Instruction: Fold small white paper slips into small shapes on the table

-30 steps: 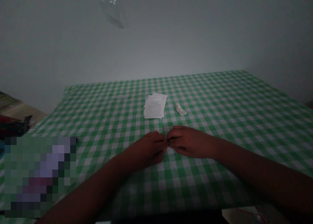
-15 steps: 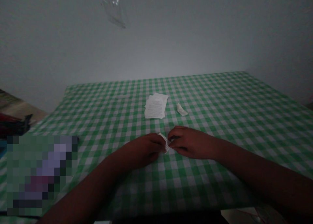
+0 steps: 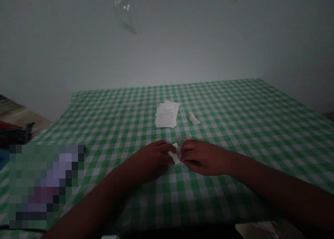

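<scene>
Between my left hand (image 3: 152, 159) and my right hand (image 3: 203, 158), a small folded slip of printed white paper (image 3: 176, 154) is pinched by the fingertips of both hands. Beyond them, a loose stack of printed white paper sheets (image 3: 167, 115) lies flat on the green-and-white gingham tablecloth (image 3: 235, 127). A small crumpled piece of white paper (image 3: 194, 118) lies just right of the stack, nearer my right hand than my left, but out of reach of either's fingers.
A pixelated, obscured patch (image 3: 45, 186) covers the near left of the table. Dark cloth items (image 3: 15, 134) lie beyond the table's left edge. A pale wall stands behind the table, and a clear plastic piece (image 3: 124, 11) shows near the top.
The paper slip, hidden between my fingers at first, now shows clearly between my hands. My hands have drawn slightly apart, and the view has tilted a little.
</scene>
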A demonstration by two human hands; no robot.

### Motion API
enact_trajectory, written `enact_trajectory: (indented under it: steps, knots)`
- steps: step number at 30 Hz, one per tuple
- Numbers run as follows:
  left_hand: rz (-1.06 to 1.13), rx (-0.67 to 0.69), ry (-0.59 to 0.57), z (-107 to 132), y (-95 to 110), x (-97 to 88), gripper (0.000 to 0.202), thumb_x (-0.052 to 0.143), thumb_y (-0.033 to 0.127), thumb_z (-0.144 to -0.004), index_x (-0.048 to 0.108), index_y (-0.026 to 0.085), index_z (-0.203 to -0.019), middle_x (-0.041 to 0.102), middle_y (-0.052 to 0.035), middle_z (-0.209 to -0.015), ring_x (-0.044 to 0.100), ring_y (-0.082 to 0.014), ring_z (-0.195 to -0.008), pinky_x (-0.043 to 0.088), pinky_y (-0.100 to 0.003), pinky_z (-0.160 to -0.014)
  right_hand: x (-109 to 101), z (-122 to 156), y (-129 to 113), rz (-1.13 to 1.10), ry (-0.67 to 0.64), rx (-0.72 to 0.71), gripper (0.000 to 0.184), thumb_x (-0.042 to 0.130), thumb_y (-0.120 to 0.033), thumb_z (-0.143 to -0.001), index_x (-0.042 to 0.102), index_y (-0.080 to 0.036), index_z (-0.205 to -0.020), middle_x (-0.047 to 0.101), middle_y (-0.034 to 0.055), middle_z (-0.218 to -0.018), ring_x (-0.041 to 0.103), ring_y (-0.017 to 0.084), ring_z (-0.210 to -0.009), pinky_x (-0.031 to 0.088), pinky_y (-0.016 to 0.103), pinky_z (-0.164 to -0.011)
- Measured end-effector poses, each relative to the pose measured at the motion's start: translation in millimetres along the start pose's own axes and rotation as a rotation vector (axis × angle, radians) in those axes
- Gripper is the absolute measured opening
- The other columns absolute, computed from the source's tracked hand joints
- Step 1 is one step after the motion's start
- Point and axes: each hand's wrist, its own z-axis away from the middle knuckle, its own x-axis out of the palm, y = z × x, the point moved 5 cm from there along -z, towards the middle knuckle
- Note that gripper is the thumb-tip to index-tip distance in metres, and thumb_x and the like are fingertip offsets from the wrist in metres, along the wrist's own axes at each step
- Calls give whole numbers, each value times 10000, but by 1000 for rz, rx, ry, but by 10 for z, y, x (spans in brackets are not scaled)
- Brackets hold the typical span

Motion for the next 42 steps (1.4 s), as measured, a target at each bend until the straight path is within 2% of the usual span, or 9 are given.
enact_trajectory:
  steps: [5, 8, 11, 14, 20, 26, 32, 39, 42]
  knots:
    - [88, -13, -29, 47, -41, 9, 370, 554, -18, -798, 695, 224, -1041, 601, -43, -1274, 559, -186, -1181, 459, -352, -1025, -53, -12, 24, 77, 113, 1, 228, 515, -136, -916, 653, -133, -1098, 650, 109, -1049, 568, 203, -1008, 481, 371, -895]
    - [124, -29, -47, 66, -62, -12, 406, 547, -30, -791, 697, 231, -1064, 577, -47, -1306, 571, -180, -1169, 461, -338, -1020, -20, -34, -29, 161, 71, -86, 251, 507, -134, -921, 641, -122, -1133, 649, 116, -1137, 548, 213, -1065, 445, 402, -969]
    - [86, -52, -70, 78, -54, -67, 428, 567, -28, -780, 712, 256, -1066, 596, -50, -1222, 566, -192, -1134, 458, -355, -1005, 20, -48, -68, 215, 20, -121, 230, 510, -147, -926, 659, -130, -1100, 665, 103, -1147, 551, 216, -1055, 435, 407, -977]
    - [40, -89, -66, 98, -41, -132, 427, 595, 6, -777, 717, 293, -1068, 600, -44, -1157, 551, -213, -1104, 461, -388, -980, 26, -55, -70, 234, 29, -103, 233, 520, -192, -935, 660, -143, -1113, 672, 97, -1151, 549, 227, -1068, 439, 416, -971]
    - [76, -124, -60, 144, -31, -158, 487, 569, -12, -748, 707, 294, -1100, 574, -43, -1225, 559, -204, -1113, 457, -382, -1004, 33, -56, -61, 213, 47, -108, 226, 524, -196, -935, 660, -145, -1107, 672, 93, -1174, 547, 218, -1115, 421, 422, -1014]
    - [102, -121, -56, 164, -39, -150, 491, 563, -4, -752, 699, 295, -1118, 560, -48, -1269, 554, -212, -1152, 463, -386, -1014, 42, -39, -25, 149, 71, -55, 280, 536, -192, -929, 614, -163, -1196, 679, 78, -1170, 540, 208, -1147, 429, 418, -1017]
    - [103, -142, -70, 172, -36, -123, 505, 568, -8, -745, 692, 289, -1135, 535, -56, -1320, 538, -221, -1201, 446, -402, -1049, 45, -45, -38, 166, 55, -68, 267, 517, -190, -935, 631, -152, -1173, 677, 91, -1179, 536, 218, -1171, 418, 429, -1035]
    - [113, -127, -43, 174, -4, -160, 485, 588, 2, -725, 691, 271, -1115, 546, -63, -1310, 543, -225, -1198, 458, -397, -1027, 36, -47, -38, 166, 70, -70, 299, 532, -186, -925, 612, -155, -1211, 678, 89, -1187, 540, 212, -1169, 432, 434, -1023]
    - [72, -131, -34, 130, 15, -163, 315, 594, 79, -802, 700, 235, -1056, 589, -73, -1225, 579, -220, -1113, 466, -397, -996, 46, -46, -28, 172, 62, -80, 287, 505, -191, -942, 618, -157, -1203, 666, 90, -1211, 538, 219, -1172, 426, 440, -1024]
